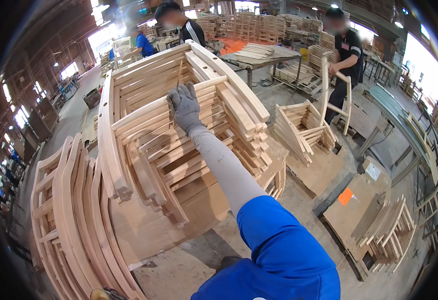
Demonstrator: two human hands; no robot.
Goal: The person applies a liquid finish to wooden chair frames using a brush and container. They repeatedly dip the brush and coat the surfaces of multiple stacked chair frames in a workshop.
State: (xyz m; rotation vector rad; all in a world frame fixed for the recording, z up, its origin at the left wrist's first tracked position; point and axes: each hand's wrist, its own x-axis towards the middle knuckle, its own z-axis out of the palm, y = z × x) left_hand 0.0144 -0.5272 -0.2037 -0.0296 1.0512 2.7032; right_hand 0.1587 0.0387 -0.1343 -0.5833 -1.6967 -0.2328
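My right hand (pixel 185 106), in a grey glove, is closed round a thin tan stick (pixel 180 73) that points upward. It is above the upper rails of a tall stack of pale wooden chair frames (pixel 154 107). The stick's lower end is mostly hidden by the glove and rails. Dark holes show in the flat upper faces of the top frame's side pieces. A yellowish-brown object (pixel 98 294) is cut off at the lower edge, beside something dark that may be my left glove. The fingers there cannot be made out.
Curved wooden frames (pixel 74 215) lean in a pile at the left. Smaller frame stacks (pixel 304 127) stand on boards at the right. A co-worker (pixel 346 55) handles a wooden frame there; others work behind the stack. Beyond is a table (pixel 259 56) with wooden parts.
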